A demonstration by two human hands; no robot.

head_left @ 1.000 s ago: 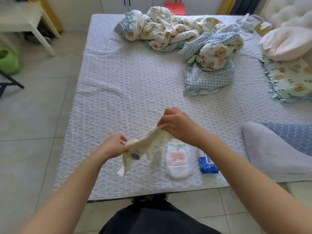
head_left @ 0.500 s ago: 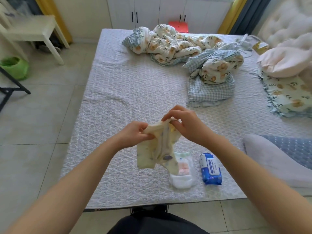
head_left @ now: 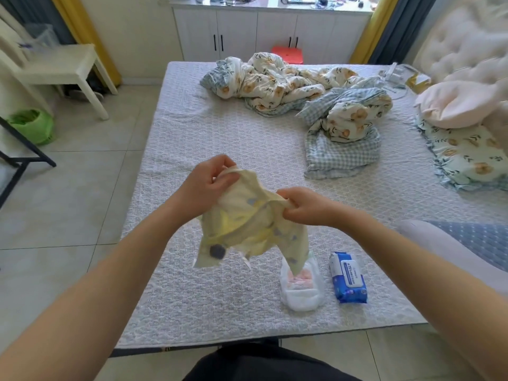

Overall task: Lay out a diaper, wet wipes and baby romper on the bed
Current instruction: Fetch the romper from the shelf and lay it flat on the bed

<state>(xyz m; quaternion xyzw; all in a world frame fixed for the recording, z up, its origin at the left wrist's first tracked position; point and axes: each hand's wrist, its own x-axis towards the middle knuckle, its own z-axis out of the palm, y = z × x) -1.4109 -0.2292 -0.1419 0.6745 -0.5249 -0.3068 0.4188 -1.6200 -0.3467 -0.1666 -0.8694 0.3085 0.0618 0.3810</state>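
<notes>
A pale yellow baby romper (head_left: 247,232) with small blue prints hangs in the air above the bed (head_left: 209,149). My left hand (head_left: 209,185) pinches its upper left edge, and my right hand (head_left: 305,206) pinches its upper right edge. Below the romper's lower right corner a white diaper (head_left: 301,290) with a pink print lies flat near the bed's front edge. A blue pack of wet wipes (head_left: 347,276) lies just right of the diaper.
A crumpled floral and checked quilt (head_left: 316,92) covers the far middle of the bed. Pillows (head_left: 456,105) lie at the right, a grey cushion (head_left: 467,251) at the near right. A white table (head_left: 63,64) and a green bag (head_left: 33,125) stand on the floor at the left.
My hands have lifted the romper higher and spread it open, the left hand moving up and away. The view has tilted up, showing more of the room.
</notes>
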